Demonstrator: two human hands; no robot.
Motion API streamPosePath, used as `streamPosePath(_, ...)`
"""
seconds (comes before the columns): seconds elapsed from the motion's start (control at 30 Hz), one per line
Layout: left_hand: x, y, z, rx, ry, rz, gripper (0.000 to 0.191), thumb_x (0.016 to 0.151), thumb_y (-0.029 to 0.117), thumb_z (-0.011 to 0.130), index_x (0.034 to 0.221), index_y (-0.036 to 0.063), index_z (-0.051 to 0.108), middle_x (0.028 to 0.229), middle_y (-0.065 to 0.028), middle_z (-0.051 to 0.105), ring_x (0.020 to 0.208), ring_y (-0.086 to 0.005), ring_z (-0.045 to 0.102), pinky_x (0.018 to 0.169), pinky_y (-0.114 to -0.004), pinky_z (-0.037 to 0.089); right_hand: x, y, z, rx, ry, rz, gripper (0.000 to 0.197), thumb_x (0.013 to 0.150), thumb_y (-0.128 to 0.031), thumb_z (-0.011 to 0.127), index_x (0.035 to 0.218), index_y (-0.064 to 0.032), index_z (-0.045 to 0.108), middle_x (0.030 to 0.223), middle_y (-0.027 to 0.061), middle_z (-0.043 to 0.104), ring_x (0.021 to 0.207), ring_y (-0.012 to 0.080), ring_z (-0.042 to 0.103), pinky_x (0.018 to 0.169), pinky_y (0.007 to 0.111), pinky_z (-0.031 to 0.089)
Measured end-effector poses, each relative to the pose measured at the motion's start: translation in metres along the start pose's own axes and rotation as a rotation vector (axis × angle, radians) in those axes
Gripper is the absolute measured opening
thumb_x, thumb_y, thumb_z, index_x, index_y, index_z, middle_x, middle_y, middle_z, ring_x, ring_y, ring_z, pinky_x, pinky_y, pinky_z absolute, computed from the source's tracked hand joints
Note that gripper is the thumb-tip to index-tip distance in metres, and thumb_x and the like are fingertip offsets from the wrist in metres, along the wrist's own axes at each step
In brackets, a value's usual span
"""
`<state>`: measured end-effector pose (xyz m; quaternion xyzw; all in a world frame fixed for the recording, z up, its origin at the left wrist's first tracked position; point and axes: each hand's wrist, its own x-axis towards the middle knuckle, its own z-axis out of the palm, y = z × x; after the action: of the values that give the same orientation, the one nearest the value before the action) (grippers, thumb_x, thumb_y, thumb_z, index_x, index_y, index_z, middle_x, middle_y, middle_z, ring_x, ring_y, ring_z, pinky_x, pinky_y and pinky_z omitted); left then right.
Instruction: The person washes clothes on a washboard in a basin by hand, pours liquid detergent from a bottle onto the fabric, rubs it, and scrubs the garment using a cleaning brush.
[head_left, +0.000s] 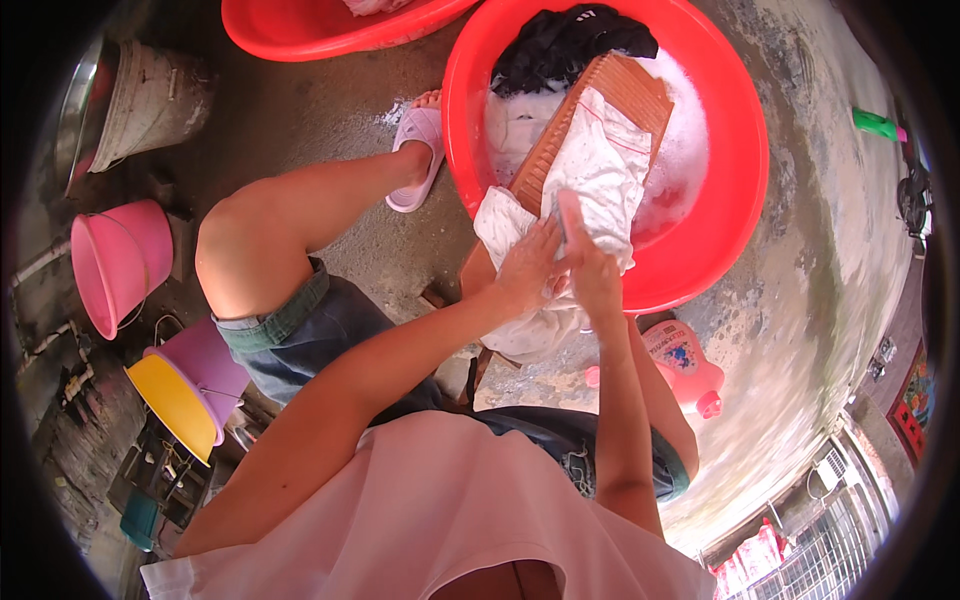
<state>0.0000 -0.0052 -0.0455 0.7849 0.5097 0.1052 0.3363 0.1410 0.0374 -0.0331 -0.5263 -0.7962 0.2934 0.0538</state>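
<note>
A white, finely patterned garment (600, 169) lies wet along a brown ridged washboard (626, 86). The board leans tilted in a red plastic basin (739, 150), its lower end towards me. In my right hand (595, 279) is a pink scrubbing brush (571, 214), its bristles against the garment. My left hand (527, 262) is beside the brush, holding the cloth down on the board; part of its grip is hidden. Suds (682, 127) fill the basin's bottom. A black garment (574, 45) with white marks lies at its far side, partly over the suds.
Another red basin (300, 34) with pale cloth stands at the upper left. A pink detergent bottle (686, 364) lies on the concrete floor right of me. At left are a pink bucket (124, 259), a purple bucket (199, 360), a yellow basin (169, 409) and a dirty pale bucket (142, 105).
</note>
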Motion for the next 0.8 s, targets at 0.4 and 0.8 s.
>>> streamPosePath(0.4, -0.015, 0.006, -0.004, 0.059, 0.013, -0.022, 0.040, 0.077, 0.026, 0.054, 0.114, 0.0108, 0.052, 0.131, -0.0276, 0.030, 0.125, -0.0405, 0.025, 0.105, -0.044, 0.017, -0.029, -0.013, 0.000, 0.055, -0.024, 0.008, 0.058, 0.079, -0.005, 0.045, 0.133, -0.0217, 0.034, 0.088, 0.0162, 0.063, 0.053, 0.0300, 0.059, 0.047, 0.040, 0.045)
streamPosePath(0.8, -0.017, 0.003, -0.004, 0.104, -0.005, -0.030, 0.044, 0.075, 0.025, 0.056, 0.116, 0.0117, 0.052, 0.128, -0.0259, 0.034, 0.122, -0.0406, 0.030, 0.104, -0.045, 0.021, -0.002, -0.014, 0.008, -0.156, -0.115, 0.053, 0.058, 0.086, -0.015, 0.041, 0.137, -0.0300, 0.020, 0.084, 0.0213, 0.061, 0.053, 0.0330, 0.059, 0.047, 0.046, 0.046)
